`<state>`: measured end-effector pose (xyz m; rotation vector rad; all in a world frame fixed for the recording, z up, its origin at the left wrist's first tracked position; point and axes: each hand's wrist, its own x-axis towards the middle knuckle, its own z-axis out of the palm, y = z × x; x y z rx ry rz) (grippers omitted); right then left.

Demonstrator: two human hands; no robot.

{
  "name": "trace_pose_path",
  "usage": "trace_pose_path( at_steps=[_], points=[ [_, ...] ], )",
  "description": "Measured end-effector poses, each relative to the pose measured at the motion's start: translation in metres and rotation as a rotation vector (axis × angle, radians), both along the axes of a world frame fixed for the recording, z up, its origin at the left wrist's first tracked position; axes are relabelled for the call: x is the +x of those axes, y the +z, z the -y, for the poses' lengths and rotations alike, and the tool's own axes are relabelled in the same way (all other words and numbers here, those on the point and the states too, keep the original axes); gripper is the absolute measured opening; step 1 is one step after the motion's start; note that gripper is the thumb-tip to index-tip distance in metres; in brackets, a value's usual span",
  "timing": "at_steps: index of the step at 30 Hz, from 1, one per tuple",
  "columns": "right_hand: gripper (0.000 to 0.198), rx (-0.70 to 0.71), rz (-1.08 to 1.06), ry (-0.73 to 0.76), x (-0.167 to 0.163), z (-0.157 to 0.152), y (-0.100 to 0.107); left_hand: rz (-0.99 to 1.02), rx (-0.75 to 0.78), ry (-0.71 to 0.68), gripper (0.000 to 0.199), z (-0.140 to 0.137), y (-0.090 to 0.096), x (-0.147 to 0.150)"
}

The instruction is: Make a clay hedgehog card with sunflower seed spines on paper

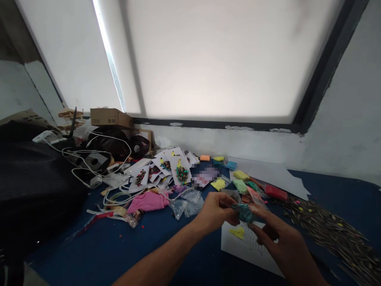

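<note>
Both of my hands meet over the table around a teal lump that looks like modelling clay, perhaps in clear wrapping. My left hand pinches its left side. My right hand grips its right side, with thumb and fingers bent. Just below lies a white sheet of paper with a flat yellow clay shape and pencil-like marks, partly covered by my right hand. Beyond my hands are a pale green clay block and a red block.
Striped seeds lie heaped on the blue table at right. Decorated white cards are piled at centre left, near a pink cloth-like piece, plastic bags and white cables. A black bag stands left. White paper lies behind.
</note>
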<state>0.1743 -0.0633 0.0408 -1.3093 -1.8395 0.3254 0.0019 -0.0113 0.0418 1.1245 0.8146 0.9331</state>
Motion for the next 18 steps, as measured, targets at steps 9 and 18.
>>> trace_pose_path(
  at_steps=[9, 18],
  points=[
    [0.043, -0.099, -0.044, 0.064, 0.0027, -0.0044, -0.0042, 0.044, -0.041, -0.046, 0.050, 0.0060, -0.0015, 0.0047],
    [0.040, -0.040, 0.005, 0.090, 0.0013, -0.0009, -0.0030, 0.002, -0.009, -0.056, 0.042, 0.0032, -0.0021, 0.0007]
  ],
)
